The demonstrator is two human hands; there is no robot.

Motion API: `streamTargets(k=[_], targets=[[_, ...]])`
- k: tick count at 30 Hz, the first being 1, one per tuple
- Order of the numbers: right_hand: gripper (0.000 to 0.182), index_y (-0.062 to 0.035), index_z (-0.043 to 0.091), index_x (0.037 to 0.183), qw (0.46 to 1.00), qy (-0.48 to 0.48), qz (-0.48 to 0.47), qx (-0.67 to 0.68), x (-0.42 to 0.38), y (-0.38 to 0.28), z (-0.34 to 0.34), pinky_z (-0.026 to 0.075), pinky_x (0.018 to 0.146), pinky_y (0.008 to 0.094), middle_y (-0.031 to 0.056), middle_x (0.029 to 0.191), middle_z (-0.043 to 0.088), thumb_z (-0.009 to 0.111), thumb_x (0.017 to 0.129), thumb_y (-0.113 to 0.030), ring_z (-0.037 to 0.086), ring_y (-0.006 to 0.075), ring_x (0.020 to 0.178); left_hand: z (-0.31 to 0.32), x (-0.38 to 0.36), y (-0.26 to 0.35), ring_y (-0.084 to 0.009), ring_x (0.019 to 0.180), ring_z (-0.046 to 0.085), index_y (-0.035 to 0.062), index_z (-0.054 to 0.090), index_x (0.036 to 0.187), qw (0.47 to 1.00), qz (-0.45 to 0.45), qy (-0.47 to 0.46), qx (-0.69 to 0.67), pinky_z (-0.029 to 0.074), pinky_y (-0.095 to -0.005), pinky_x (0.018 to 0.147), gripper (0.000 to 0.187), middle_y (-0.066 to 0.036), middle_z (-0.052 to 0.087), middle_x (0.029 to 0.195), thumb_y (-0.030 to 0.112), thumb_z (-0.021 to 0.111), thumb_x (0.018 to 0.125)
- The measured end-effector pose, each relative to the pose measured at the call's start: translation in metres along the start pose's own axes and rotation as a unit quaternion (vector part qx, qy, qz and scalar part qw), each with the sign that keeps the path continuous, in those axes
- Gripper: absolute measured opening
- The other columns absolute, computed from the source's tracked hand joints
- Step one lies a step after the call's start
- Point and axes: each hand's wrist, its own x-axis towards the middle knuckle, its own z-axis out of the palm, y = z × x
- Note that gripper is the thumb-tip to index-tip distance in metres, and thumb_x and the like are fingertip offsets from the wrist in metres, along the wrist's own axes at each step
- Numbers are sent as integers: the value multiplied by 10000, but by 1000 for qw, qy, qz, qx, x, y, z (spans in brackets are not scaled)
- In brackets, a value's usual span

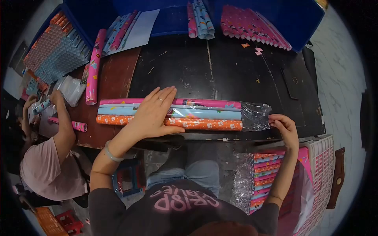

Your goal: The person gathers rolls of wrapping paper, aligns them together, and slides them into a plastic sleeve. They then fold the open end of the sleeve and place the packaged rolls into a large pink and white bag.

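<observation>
Three rolls of wrapping paper, one pink [212,104], one light blue [208,114] and one orange [220,124], lie side by side in a clear plastic sleeve [255,117] on the table. My left hand [153,112] rests flat across the rolls, fingers stretched out and pressed on top. At the right end, the sleeve extends past the rolls, crumpled and loose. My right hand [284,126] pinches that loose end between thumb and fingers.
A blue bin [169,25] at the back holds more rolls. A single pink roll [95,67] lies at left. Below right, a white crate [323,173] stands beside packed rolls [264,177]. A co-worker [51,157] handles rolls at left. A dark flat object [290,83] lies at right.
</observation>
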Motion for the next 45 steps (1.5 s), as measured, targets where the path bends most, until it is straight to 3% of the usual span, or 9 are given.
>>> streamTargets(k=[3, 7, 11, 13, 18, 25, 27, 31, 45], targets=[[204, 7, 674, 1077, 986, -135, 33, -93, 27, -4, 3, 494, 761, 248, 71, 1027, 662, 570, 907, -35, 621, 120, 884, -5, -3, -5, -361, 1203, 497, -91, 471, 1255, 1000, -1, 5, 2, 331, -469, 1072, 909, -236, 523, 1269, 626, 671, 734], [100, -24, 656, 977, 992, 24, 11, -125, 52, -16, -5, 462, 688, 221, 24, 853, 657, 618, 887, -49, 592, 87, 784, 0, -12, -11, -348, 1173, 519, -77, 504, 1226, 1000, 4, 0, -24, 362, -457, 1038, 857, -219, 557, 1224, 612, 667, 742], [73, 33, 672, 893, 970, -198, 69, -119, 45, -10, -5, 483, 622, 245, 68, 806, 679, 623, 850, 0, 608, 104, 689, 3, -12, -16, -360, 1146, 530, -63, 477, 1265, 998, 11, -43, -55, 395, -441, 1001, 864, -213, 544, 1239, 572, 707, 726], [79, 52, 683, 872, 973, -172, 90, -124, 48, -10, 11, 508, 649, 257, 81, 828, 692, 629, 823, 20, 638, 130, 735, 5, -9, -17, -366, 1137, 531, -72, 475, 1261, 996, 23, -56, -70, 408, -432, 978, 860, -219, 543, 1237, 566, 703, 731], [122, 46, 684, 916, 975, -205, 48, -76, 55, -1, 23, 552, 768, 305, 123, 932, 703, 620, 853, -36, 667, 187, 845, 23, -3, -18, -347, 1032, 576, -95, 501, 1205, 996, 63, -23, -60, 449, -401, 874, 867, -223, 575, 1146, 571, 709, 692], [171, 37, 646, 973, 935, -280, -25, -216, 48, 5, 16, 506, 740, 281, 118, 868, 673, 562, 925, -104, 639, 157, 816, 31, -9, -14, -357, 1139, 533, -98, 453, 1271, 998, 43, -8, -47, 406, -414, 978, 869, -258, 514, 1277, 568, 657, 750], [139, 30, 632, 967, 955, -229, 96, -162, 49, 6, 26, 484, 603, 253, 98, 811, 648, 549, 923, -73, 602, 129, 658, 29, -8, -16, -353, 1138, 535, -97, 452, 1270, 997, 59, -9, -46, 402, -415, 988, 868, -259, 513, 1282, 567, 655, 748], [91, 27, 631, 910, 970, -172, 115, -130, 52, 37, 15, 346, 376, 227, 41, 700, 595, 586, 890, -50, 465, 80, 420, 30, -6, -17, -328, 1123, 548, -89, 502, 1245, 997, 64, -3, -54, 412, -393, 953, 884, -242, 542, 1260, 585, 683, 704], [227, -6, 582, 944, 974, -70, 198, -88, 42, 37, 42, 290, 367, 202, -12, 580, 500, 692, 878, -193, 405, 57, 413, 36, -10, -16, -304, 1094, 562, -92, 506, 1249, 997, 60, 23, -37, 415, -387, 948, 899, -227, 561, 1234, 592, 690, 696]])
